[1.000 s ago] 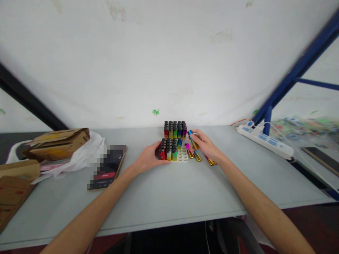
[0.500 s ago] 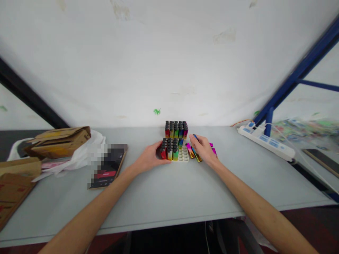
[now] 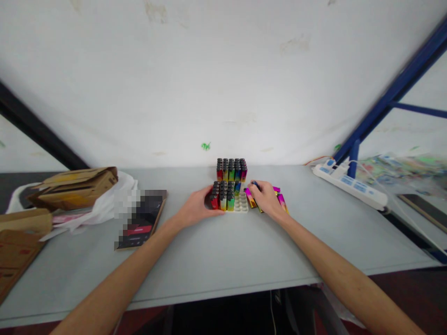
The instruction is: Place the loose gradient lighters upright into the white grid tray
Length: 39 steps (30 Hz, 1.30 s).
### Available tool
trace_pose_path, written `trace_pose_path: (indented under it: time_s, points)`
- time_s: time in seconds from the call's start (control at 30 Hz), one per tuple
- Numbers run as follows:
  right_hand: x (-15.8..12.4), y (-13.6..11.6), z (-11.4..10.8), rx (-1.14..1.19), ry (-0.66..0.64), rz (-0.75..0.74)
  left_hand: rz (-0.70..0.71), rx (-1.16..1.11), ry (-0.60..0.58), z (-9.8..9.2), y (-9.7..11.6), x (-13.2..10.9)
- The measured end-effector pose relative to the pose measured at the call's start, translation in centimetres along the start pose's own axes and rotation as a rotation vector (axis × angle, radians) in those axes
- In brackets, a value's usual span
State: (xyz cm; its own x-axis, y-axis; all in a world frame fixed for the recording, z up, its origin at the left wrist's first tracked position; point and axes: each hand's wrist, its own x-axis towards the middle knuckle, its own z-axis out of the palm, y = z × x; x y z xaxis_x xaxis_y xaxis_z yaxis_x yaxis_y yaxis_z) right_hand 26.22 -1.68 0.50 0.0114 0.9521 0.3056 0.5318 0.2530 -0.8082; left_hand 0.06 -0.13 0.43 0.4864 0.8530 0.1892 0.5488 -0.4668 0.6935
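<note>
A white tray [image 3: 240, 204] with round sockets stands in the middle of the table. Red, white and green lighters [image 3: 223, 196] with black tops fill its left columns, and a blue one stands at the back of the fourth. My left hand [image 3: 199, 207] curls round the tray's left end, thumb along the front edge and fingers behind. Just right of the tray, my right hand [image 3: 266, 196] is closed on a lighter [image 3: 256, 184] whose dark blue end shows at the fingertips. Loose purple and gold lighters [image 3: 282, 200] lie under and beside that hand.
Behind the tray stands a full block of lighters [image 3: 232, 170] near the wall. At left are a tablet-like screen [image 3: 143, 223], cardboard boxes [image 3: 77, 186] and a white plastic bag [image 3: 127, 186]. A power strip [image 3: 352, 186] and a phone [image 3: 426, 209] are at right.
My right hand has shifted slightly and turned the lighter, so less of it shows. My left hand keeps its hold on the tray. The view has moved a little.
</note>
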Motion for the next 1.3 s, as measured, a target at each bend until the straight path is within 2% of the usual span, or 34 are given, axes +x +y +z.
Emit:
trace_pose_path:
  time_s: [0.47,0.73,0.93,1.1,1.3]
  points:
    - [-0.10,0.13,-0.31,-0.042,-0.016,-0.144,0.007,0.003,0.002,0.10,-0.21,0.00]
    - [-0.20,0.50,-0.57,0.056,-0.089,-0.128,0.002,0.004,-0.014,0.09,-0.23,-0.02]
    - [-0.13,0.52,-0.61,0.046,-0.034,-0.143,0.014,-0.018,-0.016,0.10,-0.24,0.01]
    - [0.06,0.51,-0.69,0.026,-0.002,-0.211,0.001,-0.017,-0.012,0.07,-0.11,0.04]
    - [-0.01,0.48,-0.81,0.024,-0.066,-0.246,-0.002,-0.001,-0.010,0.05,-0.10,0.02]
